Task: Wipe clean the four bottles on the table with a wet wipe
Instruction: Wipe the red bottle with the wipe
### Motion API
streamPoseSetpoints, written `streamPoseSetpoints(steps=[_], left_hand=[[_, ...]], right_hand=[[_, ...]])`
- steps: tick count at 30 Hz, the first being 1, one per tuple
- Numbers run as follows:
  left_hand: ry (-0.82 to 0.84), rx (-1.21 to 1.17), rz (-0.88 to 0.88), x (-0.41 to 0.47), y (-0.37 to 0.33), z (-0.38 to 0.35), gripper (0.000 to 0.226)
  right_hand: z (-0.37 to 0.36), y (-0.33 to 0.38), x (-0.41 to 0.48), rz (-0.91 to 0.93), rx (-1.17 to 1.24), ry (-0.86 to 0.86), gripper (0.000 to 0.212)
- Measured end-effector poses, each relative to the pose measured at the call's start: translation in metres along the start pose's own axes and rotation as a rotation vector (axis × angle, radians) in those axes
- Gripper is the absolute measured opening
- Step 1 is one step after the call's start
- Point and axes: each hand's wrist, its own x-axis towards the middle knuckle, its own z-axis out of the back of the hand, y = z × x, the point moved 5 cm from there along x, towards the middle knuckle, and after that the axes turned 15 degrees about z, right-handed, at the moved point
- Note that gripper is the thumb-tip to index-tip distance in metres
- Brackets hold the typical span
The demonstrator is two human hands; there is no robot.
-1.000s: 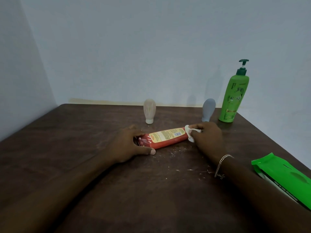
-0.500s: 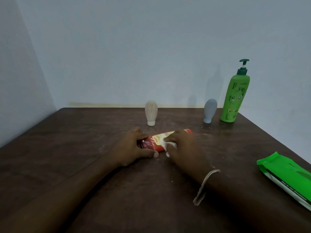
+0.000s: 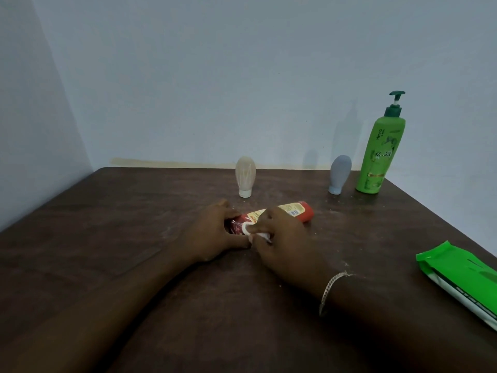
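A red bottle [image 3: 299, 212] lies on its side in the middle of the brown table [image 3: 129, 227]. Its red end points to the right and a bit away from the person. Its yellow label faces up.

The left hand [image 3: 215, 234] holds the left end of the red bottle. Its fingers curl over the far side and its thumb lies along the near side, low by the table top.

The right hand [image 3: 282, 236] is just beside the left hand, on top of the bottle. Its fingers are bent and pinch a small white wet wipe [image 3: 248, 229]. The wipe is pressed on the bottle near its left end. A silver bracelet [image 3: 331, 288] hangs on the right wrist.

Three more bottles stand at the back of the table, near the wall. A pale see-through bottle [image 3: 245, 175] stands on its white cap behind the hands. A grey bottle [image 3: 339, 172] stands on its cap further right. A tall green pump bottle [image 3: 381, 157] stands just beside the grey one, at the back right corner.

A green pack of wipes [image 3: 461, 274] lies flat at the right edge of the table, well apart from the hands.
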Motion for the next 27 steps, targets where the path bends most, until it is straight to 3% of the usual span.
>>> streamPoseSetpoints(steps=[3, 5, 7, 10, 14, 18, 23, 27], left_hand=[[-0.017, -0.018, -0.021, 0.000, -0.002, -0.002, 0.050], [-0.027, -0.016, -0.033, 0.000, -0.004, -0.003, 0.066], [-0.041, -0.009, -0.052, -0.002, -0.005, -0.003, 0.074], [-0.077, -0.018, -0.120, -0.005, -0.009, 0.001, 0.063], [-0.079, 0.008, -0.126, -0.006, -0.013, 0.000, 0.070], [-0.090, 0.009, -0.142, -0.008, -0.017, 0.002, 0.066], [-0.095, 0.004, -0.200, -0.014, -0.027, 0.001, 0.066], [-0.105, -0.011, -0.184, -0.011, -0.023, 0.003, 0.070]], right_hand=[[0.006, -0.011, 0.003, -0.049, -0.025, -0.008, 0.026], [0.016, -0.025, 0.003, -0.114, -0.061, -0.061, 0.025], [0.017, -0.021, 0.001, -0.061, -0.065, -0.027, 0.027], [0.009, -0.005, 0.000, 0.058, -0.026, 0.036, 0.031], [0.019, -0.014, 0.005, 0.011, -0.073, -0.074, 0.028], [0.014, 0.000, 0.000, 0.120, -0.020, 0.028, 0.030], [0.022, -0.004, 0.009, 0.111, -0.086, -0.099, 0.029], [0.015, 0.005, 0.002, 0.201, -0.133, 0.024, 0.030]])
